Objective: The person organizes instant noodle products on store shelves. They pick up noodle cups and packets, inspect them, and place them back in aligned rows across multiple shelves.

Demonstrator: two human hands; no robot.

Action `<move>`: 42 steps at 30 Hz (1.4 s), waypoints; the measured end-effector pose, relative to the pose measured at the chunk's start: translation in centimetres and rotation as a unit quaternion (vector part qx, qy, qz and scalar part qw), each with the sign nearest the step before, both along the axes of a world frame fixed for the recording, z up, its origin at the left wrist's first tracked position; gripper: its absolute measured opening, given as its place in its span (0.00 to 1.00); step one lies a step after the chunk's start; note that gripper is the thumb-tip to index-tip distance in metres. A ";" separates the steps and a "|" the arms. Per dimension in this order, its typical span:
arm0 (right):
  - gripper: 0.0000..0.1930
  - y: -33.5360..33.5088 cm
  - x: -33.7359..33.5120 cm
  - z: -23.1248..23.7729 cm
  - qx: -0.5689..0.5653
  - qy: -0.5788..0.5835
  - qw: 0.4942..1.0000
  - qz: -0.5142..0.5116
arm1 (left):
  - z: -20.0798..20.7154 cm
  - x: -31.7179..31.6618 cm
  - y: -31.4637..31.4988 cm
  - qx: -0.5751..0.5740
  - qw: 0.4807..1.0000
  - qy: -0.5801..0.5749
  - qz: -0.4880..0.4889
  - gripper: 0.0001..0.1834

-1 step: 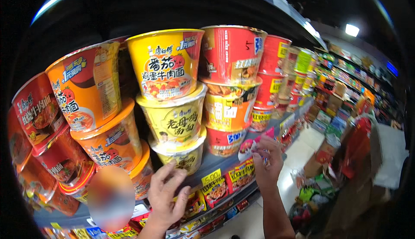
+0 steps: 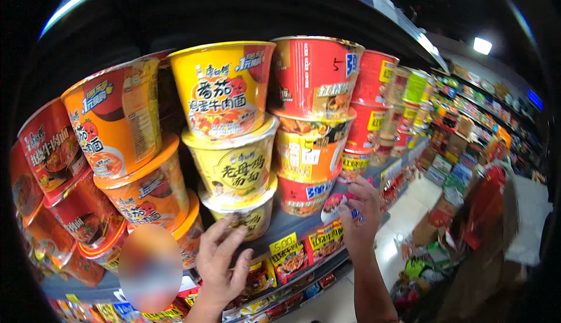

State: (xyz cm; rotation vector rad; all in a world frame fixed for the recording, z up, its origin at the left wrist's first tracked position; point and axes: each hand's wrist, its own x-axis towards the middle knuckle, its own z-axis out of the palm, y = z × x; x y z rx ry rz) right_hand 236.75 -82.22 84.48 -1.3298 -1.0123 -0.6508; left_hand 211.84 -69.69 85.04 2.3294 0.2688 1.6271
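Note:
My left hand (image 2: 223, 260) has its fingers spread, the fingertips just in front of the lowest pale-yellow instant noodle cup (image 2: 255, 219); I cannot tell whether they touch it. Nothing is in it. My right hand (image 2: 357, 220) is curled at the shelf's front edge, thumb and fingers closed around a small pink-and-white printed piece (image 2: 333, 205), partly hidden by the fingers. Above the left hand, a bright yellow cup (image 2: 222, 89) tops the pale-yellow stack. To its right stand red cups (image 2: 312, 74) over an orange one (image 2: 307, 150).
Orange cups (image 2: 111, 118) and dark red cups (image 2: 52, 153) are stacked at the left. Flat noodle packets (image 2: 289, 260) and a yellow price tag (image 2: 283, 243) line the area below the shelf edge (image 2: 295, 223). Boxes and bags (image 2: 423, 264) lie on the floor at right.
The view has shifted slightly. My right fingers have risen a little over the pink-and-white piece, covering its upper part. My left hand has moved slightly left; the cups stand as before.

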 end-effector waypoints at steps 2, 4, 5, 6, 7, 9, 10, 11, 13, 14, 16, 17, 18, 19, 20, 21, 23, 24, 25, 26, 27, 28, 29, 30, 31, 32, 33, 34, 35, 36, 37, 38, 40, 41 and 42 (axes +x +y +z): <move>0.25 1.2 2.3 0.9 -0.021 -0.014 0.999 0.020 | 0.0 2.2 0.1 -0.008 0.998 -0.022 0.058 0.23; 0.25 2.3 4.6 0.9 -0.045 -0.057 0.997 0.033 | 0.0 3.1 0.5 0.023 0.989 -0.024 0.145 0.21; 0.24 3.0 5.2 0.8 -0.019 -0.073 0.995 0.061 | 0.1 3.2 0.3 -0.007 0.987 -0.040 0.156 0.20; 0.23 4.1 5.4 0.6 0.005 -0.089 0.992 0.093 | -0.1 3.0 0.5 -0.021 0.983 -0.066 0.172 0.19; 0.22 4.2 5.7 1.0 -0.008 -0.101 0.990 0.095 | 0.3 3.3 0.5 0.032 0.973 -0.050 0.222 0.18; 0.21 4.2 6.3 1.9 -0.012 -0.117 0.986 0.118 | 0.7 4.1 0.4 0.017 0.972 -0.073 0.223 0.14; 0.20 4.1 6.7 2.3 -0.003 -0.125 0.984 0.124 | 0.8 4.4 0.5 0.008 0.974 -0.082 0.211 0.13; 0.20 4.1 7.2 2.5 -0.001 -0.124 0.983 0.136 | 0.8 4.7 0.6 0.000 0.974 -0.087 0.207 0.12; 0.17 4.1 8.0 2.6 0.008 -0.123 0.979 0.159 | 0.9 5.9 0.2 -0.014 0.973 -0.097 0.209 0.11; 0.16 4.2 8.4 2.3 -0.007 -0.098 0.978 0.186 | 1.0 6.4 0.0 -0.002 0.969 -0.076 0.236 0.10; 0.15 4.6 8.7 2.2 -0.008 -0.079 0.973 0.218 | 0.8 6.2 0.4 0.007 0.969 -0.075 0.234 0.10; 0.15 4.5 8.6 2.3 -0.013 -0.074 0.971 0.228 | 0.7 6.0 0.4 0.009 0.970 -0.066 0.236 0.09; 0.15 4.4 8.7 2.4 -0.012 -0.084 0.969 0.231 | 0.1 5.8 0.7 -0.022 0.975 -0.097 0.201 0.08; 0.15 4.4 8.7 2.3 -0.009 -0.083 0.967 0.242 | -0.2 5.6 0.8 -0.039 0.972 -0.100 0.211 0.07; 0.16 4.4 8.8 2.2 -0.005 -0.082 0.964 0.253 | -0.5 5.5 0.8 -0.056 0.968 -0.104 0.221 0.06; 0.16 4.0 9.0 2.3 -0.004 -0.091 0.961 0.260 | -0.8 5.3 0.9 -0.061 0.969 -0.108 0.216 0.07; 0.16 3.0 10.1 2.0 0.032 -0.127 0.961 0.243 | -1.3 5.2 0.9 -0.070 0.969 -0.116 0.206 0.08; 0.17 2.6 10.6 1.9 0.052 -0.146 0.958 0.241 | -1.4 5.4 0.4 -0.065 0.967 -0.134 0.206 0.09; 0.17 1.8 11.6 1.5 0.072 -0.162 0.964 0.199 | -1.5 6.3 -0.1 -0.062 0.965 -0.153 0.202 0.11; 0.17 1.0 12.9 0.9 0.093 -0.176 0.967 0.158 | -1.9 6.7 -0.4 -0.058 0.963 -0.171 0.200 0.12; 0.17 0.7 14.1 0.2 0.098 -0.152 0.977 0.115 | -2.7 6.8 -0.2 -0.028 0.960 -0.189 0.205 0.14; 0.19 0.7 15.2 -0.2 0.103 -0.120 0.984 0.078 | -3.2 7.1 -0.8 -0.034 0.956 -0.200 0.212 0.13; 0.22 0.7 16.1 0.1 0.093 -0.095 0.989 0.056 | -3.5 7.7 -1.3 -0.025 0.960 -0.197 0.199 0.13; 0.31 0.9 17.5 -0.7 0.076 -0.044 0.993 0.077 | -3.6 8.8 -1.8 -0.019 0.963 -0.196 0.182 0.14; 0.37 0.9 17.9 -0.7 0.053 -0.015 0.994 0.093 | -3.8 9.5 -2.2 -0.024 0.972 -0.156 0.177 0.16; 0.43 1.0 18.1 -0.7 0.030 0.013 0.994 0.108 | -3.9 10.4 -2.6 -0.030 0.978 -0.116 0.171 0.18; 0.48 1.3 18.4 -1.1 -0.012 0.025 0.994 0.105 | -3.9 11.5 -3.2 -0.063 0.980 -0.104 0.158 0.21; 0.53 1.5 18.7 -1.4 -0.053 0.034 0.993 0.099 | -3.7 12.7 -3.7 -0.096 0.981 -0.094 0.142 0.24; 0.57 1.7 18.7 -1.5 -0.067 0.045 0.990 0.118 | -3.1 13.4 -4.0 -0.116 0.981 -0.061 0.141 0.26; 0.60 1.9 18.3 -1.4 -0.081 0.065 0.986 0.127 | -2.6 13.8 -4.2 -0.137 0.980 -0.027 0.141 0.29; 0.61 2.2 18.2 -1.4 -0.092 0.068 0.986 0.120 | -2.1 14.2 -4.2 -0.091 0.981 -0.011 0.168 0.32; 0.63 2.5 18.2 -1.5 -0.103 0.070 0.986 0.113 | -1.7 14.4 -4.3 -0.044 0.980 0.007 0.195 0.35; 0.65 2.1 17.8 -0.6 -0.128 0.089 0.982 0.111 | -1.4 14.8 -4.5 -0.109 0.968 0.030 0.225 0.43; 0.66 2.0 17.8 -0.5 -0.135 0.078 0.984 0.090 | -1.5 15.3 -4.5 -0.110 0.963 0.046 0.243 0.46; 0.66 2.0 17.7 -0.5 -0.142 0.066 0.985 0.070 | -1.6 15.8 -4.5 -0.111 0.957 0.061 0.261 0.48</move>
